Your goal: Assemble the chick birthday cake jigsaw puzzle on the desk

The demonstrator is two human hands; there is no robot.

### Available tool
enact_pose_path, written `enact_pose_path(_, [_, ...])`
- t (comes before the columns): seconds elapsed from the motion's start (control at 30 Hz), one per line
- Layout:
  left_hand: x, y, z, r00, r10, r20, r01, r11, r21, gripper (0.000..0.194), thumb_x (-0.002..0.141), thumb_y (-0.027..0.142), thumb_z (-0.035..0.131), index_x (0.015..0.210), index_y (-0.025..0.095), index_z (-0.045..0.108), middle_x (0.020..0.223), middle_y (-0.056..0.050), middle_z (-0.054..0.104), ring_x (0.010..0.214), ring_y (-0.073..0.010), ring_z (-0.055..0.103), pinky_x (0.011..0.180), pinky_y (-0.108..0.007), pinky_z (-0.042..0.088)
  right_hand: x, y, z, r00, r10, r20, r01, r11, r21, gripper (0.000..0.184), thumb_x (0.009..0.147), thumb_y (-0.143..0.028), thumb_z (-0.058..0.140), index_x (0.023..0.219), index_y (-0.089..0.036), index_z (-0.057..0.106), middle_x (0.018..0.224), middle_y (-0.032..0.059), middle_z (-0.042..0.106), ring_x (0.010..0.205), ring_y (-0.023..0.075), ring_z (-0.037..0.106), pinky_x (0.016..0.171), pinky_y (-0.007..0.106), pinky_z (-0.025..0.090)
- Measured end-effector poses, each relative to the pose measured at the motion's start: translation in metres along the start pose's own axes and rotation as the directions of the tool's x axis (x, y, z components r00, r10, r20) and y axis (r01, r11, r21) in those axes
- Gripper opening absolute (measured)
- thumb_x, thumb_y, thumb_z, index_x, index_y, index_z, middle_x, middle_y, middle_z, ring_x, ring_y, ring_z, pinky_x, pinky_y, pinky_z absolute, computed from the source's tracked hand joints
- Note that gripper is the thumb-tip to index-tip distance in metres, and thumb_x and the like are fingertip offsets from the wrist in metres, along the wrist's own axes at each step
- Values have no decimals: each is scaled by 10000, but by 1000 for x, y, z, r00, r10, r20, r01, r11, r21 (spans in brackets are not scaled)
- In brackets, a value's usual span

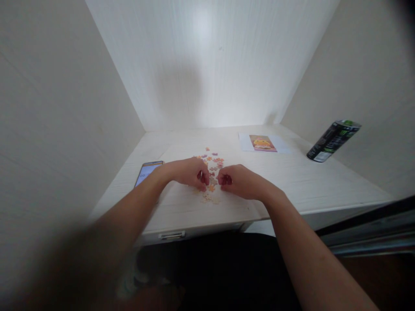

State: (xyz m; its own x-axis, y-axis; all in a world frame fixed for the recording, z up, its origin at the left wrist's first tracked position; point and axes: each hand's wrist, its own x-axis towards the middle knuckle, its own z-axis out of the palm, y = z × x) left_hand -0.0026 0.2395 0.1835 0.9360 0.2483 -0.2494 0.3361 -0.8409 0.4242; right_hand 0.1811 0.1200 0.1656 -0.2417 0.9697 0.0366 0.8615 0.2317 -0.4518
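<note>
Several small orange, pink and tan jigsaw pieces (pixel 212 162) lie scattered on a pale wooden desk (pixel 292 181). My left hand (pixel 189 172) rests on the desk at the left edge of the pile, fingers curled in a pinch. My right hand (pixel 238 181) sits just to its right, fingers also curled. Each hand seems to pinch a small piece, too small to make out. The two hands almost touch above the nearest pieces.
A phone (pixel 147 170) with a lit screen lies left of my left wrist. A printed picture sheet (pixel 262 143) lies at the back. A dark drink can (pixel 333 141) stands at the right by the wall. Pale walls enclose the desk on three sides.
</note>
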Motion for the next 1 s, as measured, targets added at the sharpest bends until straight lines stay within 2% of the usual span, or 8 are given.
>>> enact_pose_path(0.1, [-1,5,0,1000,0,14,0,1000,-13,175,748,176,764,920,157,743,732,9,666,650,-92,568,597,-192,410,1,-1,1,999,-11,-30,10,1000,-13,142,730,-97,597,776,-170,709,742,26,697,648,124,557,610,236,387])
enact_pose_path(0.3, [-2,5,0,999,18,-42,-19,1000,-5,126,740,141,711,863,168,703,702,31,623,635,-88,548,568,-193,387,-4,-7,-3,996,-58,69,55,998,43,169,775,-267,655,879,-197,768,741,16,709,624,127,559,598,248,396])
enact_pose_path(0.4, [1,3,0,996,21,-92,-21,1000,4,124,739,115,665,843,172,704,702,28,620,643,-92,549,589,-203,393,-5,-10,-3,991,-73,110,67,996,58,219,733,-339,728,897,-199,765,757,15,711,640,133,567,594,247,397])
enact_pose_path(0.57, [4,0,1,998,27,-63,-27,1000,-8,133,705,101,693,810,174,730,696,19,641,639,-98,557,592,-206,393,-2,-12,1,983,-62,175,62,998,6,85,738,-214,660,767,-173,728,703,16,697,591,122,537,539,246,351])
enact_pose_path(0.83, [0,-10,0,1000,10,8,-9,996,-89,168,733,202,754,901,201,762,803,0,715,694,-106,618,623,-194,435,-1,-7,0,999,-42,5,42,998,-53,248,752,-98,532,818,-188,753,790,41,740,678,135,590,645,243,404])
enact_pose_path(1.0, [-1,-16,-2,1000,2,8,-1,993,-114,156,724,166,734,873,199,766,816,-7,725,704,-112,631,632,-195,439,-5,-8,-3,995,-46,85,47,999,-3,226,711,-122,590,850,-195,752,805,27,743,676,133,597,629,232,418])
